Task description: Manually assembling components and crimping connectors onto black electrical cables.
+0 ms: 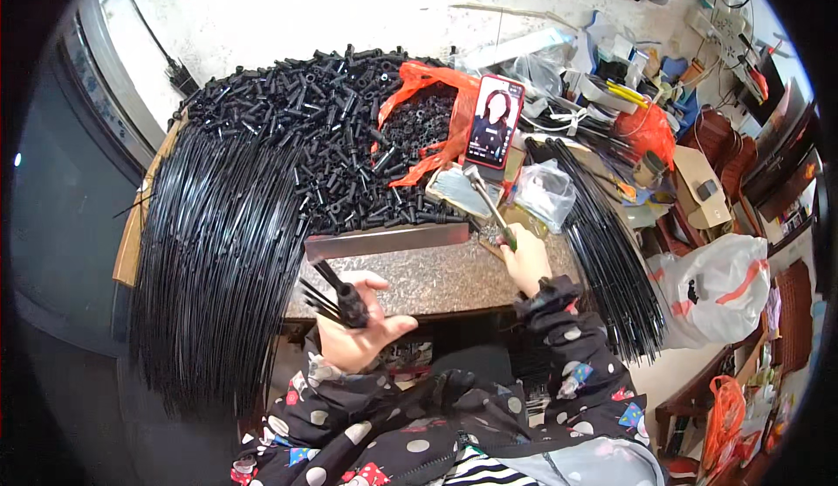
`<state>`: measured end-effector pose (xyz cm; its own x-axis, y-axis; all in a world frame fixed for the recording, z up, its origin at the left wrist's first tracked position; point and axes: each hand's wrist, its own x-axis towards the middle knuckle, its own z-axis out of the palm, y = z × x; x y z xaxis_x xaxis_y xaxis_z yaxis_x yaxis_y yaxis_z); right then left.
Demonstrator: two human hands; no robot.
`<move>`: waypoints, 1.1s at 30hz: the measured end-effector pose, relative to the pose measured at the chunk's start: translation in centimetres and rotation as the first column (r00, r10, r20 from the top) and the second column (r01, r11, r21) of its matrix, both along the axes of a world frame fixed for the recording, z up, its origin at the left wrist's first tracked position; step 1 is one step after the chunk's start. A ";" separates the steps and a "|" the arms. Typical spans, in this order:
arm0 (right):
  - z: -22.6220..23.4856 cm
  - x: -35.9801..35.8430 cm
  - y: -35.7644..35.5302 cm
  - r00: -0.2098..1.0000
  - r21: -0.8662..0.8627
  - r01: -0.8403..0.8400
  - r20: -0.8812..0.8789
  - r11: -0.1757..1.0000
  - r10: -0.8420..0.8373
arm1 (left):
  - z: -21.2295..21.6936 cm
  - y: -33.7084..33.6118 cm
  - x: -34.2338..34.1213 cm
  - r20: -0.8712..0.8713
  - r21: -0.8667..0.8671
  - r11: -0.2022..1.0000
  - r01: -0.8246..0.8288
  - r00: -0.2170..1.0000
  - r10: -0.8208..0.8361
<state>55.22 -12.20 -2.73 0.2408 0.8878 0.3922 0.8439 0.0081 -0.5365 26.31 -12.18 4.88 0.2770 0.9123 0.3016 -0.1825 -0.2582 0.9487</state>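
Note:
My left hand [347, 346] is palm up in front of the worktop [393, 281], thumb stretched out to the side. Across its fingers and palm it holds black plastic parts [349, 303], thick at one end, with thin prongs or rods pointing up and left. Over the worktop's right side, my right hand [528, 263] is closed around the handle of a small hammer [489, 202]. Its metal head points up and away, beside a clear-wrapped packet [463, 191]. Fingers under the parts in the left hand are partly hidden.
A flat bar [388, 241] edges a large heap of black tubular parts [288, 93]. Long thin black rods [218, 250] hang over the left, with another bundle [611, 268] at right. Behind stand an orange bag [458, 128] of small black pieces and a phone [495, 124].

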 end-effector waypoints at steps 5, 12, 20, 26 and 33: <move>0.6 -1.3 2.3 0.977 -0.224 -0.086 0.172 0.971 0.126 | -0.4 0.6 -1.2 0.025 -0.051 0.999 -0.019 0.999 0.021; 1.1 -2.3 2.6 0.909 -0.235 -0.119 0.365 0.965 0.201 | 0.3 1.1 -1.4 0.006 -0.116 0.993 0.034 0.999 -0.034; -0.5 0.7 2.3 0.995 -0.037 -0.001 0.096 0.999 0.005 | -0.3 0.7 -1.5 0.023 -0.054 0.994 0.091 0.996 -0.090; 8.8 -9.4 -2.0 0.410 0.146 -0.061 -0.898 0.987 0.158 | 4.0 -0.6 0.1 -0.163 0.040 0.977 0.211 0.966 -0.202; 12.1 -18.1 -7.2 0.038 0.368 -0.182 -0.924 0.912 0.380 | 4.2 -3.7 0.0 0.100 -0.126 0.968 0.219 0.973 -0.208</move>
<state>37.14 -19.43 9.36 0.2332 0.9616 0.1448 -0.4963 0.2458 -0.8326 26.35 -15.84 9.07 0.4482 0.8687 0.2109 -0.3014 -0.0752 0.9505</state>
